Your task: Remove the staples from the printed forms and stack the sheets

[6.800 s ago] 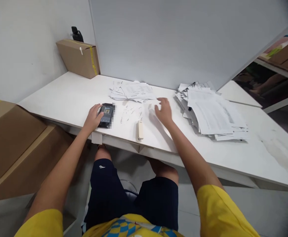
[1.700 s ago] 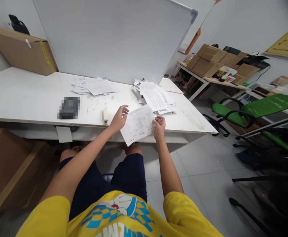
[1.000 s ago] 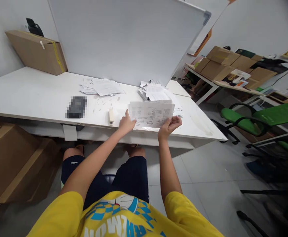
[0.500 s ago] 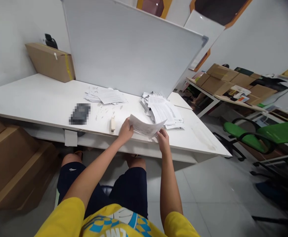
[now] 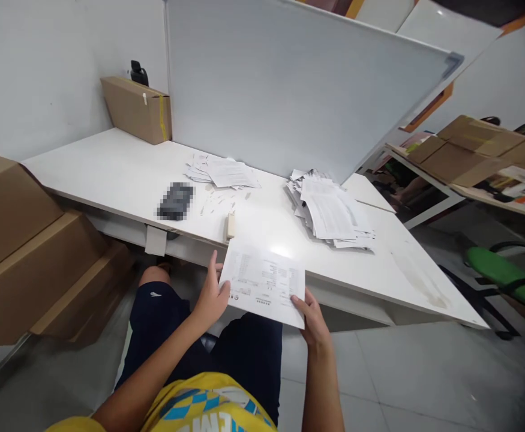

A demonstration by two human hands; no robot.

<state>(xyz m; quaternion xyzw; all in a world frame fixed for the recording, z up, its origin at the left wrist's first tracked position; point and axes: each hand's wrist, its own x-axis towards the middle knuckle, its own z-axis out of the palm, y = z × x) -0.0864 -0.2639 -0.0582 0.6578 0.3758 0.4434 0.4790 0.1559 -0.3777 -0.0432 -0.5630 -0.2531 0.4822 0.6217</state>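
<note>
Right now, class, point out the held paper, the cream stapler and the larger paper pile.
Held paper (image 5: 264, 282): head view, middle of its printed face.
Cream stapler (image 5: 230, 226): head view, middle of its upper side.
Larger paper pile (image 5: 329, 213): head view, on its top sheet.

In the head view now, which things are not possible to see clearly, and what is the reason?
In the head view:
Held paper: print too small to read.
Right hand: some fingers hidden behind that paper.
Dark device: details lost under coarse pixelation.
Black object: lower part hidden by the cardboard box.
Green chair: cut off by the right edge.
</note>
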